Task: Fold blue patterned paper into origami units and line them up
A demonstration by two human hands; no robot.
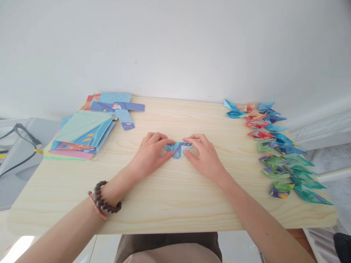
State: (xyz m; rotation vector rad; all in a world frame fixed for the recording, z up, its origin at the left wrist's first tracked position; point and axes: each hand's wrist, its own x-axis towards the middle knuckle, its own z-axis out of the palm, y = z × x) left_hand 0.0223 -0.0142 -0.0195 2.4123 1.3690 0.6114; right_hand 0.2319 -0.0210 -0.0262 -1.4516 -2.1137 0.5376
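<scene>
A small folded piece of blue patterned origami paper (178,149) lies at the middle of the wooden table (164,204). My left hand (153,150) pinches its left end between thumb and fingers. At the other end, my right hand (202,152) grips the paper the same way, thumb below and fingers above. Parts of both ends are hidden under my fingertips. The paper looks flat, with several layers and slanted edges. Dark beads and a thin reddish band circle my left wrist.
To the left lies a stack of coloured paper sheets (82,128), with folded blue strips (128,106) beside it. Rows of finished folded paper figures (276,146) in red, blue and green line the right side. A white wall (175,51) rises behind. Cables (27,146) hang left.
</scene>
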